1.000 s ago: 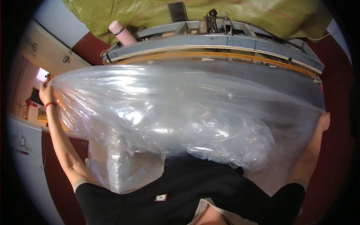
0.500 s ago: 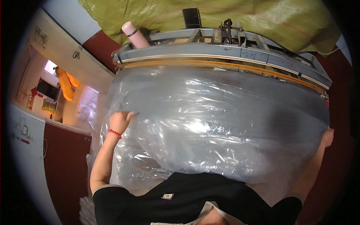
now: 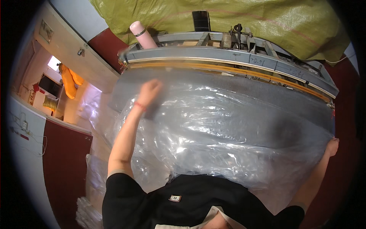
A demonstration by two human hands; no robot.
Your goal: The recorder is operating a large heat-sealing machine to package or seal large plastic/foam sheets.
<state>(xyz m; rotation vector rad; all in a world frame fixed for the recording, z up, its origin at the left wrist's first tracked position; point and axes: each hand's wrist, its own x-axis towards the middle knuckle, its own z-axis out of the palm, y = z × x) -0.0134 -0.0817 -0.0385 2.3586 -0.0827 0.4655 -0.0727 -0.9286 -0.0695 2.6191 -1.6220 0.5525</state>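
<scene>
A wide sheet of clear plastic film (image 3: 213, 126) spreads in front of me, wrinkled and shiny, hanging toward my body. Over its far left part is my left hand (image 3: 150, 92), with a red bead bracelet at the wrist. Motion smears its fingers, so whether they hold any film cannot be told. At the film's right edge my right hand (image 3: 332, 147) is closed, gripping that edge. Beyond the film runs a long grey metal machine frame (image 3: 225, 57) with an orange strip (image 3: 213, 68) along its near side.
A pink bottle (image 3: 143, 34) stands at the machine's back left. Green woven sheeting (image 3: 263, 19) covers what lies behind. To the left, a door (image 3: 72, 45) stands ajar beside a room with an orange item (image 3: 68, 84). More crumpled film (image 3: 89, 210) lies at lower left.
My left hand has moved away from me and to the right, toward the machine. The film's upper edge has drawn nearer to me. My right hand stays at the right edge, slightly lower.
</scene>
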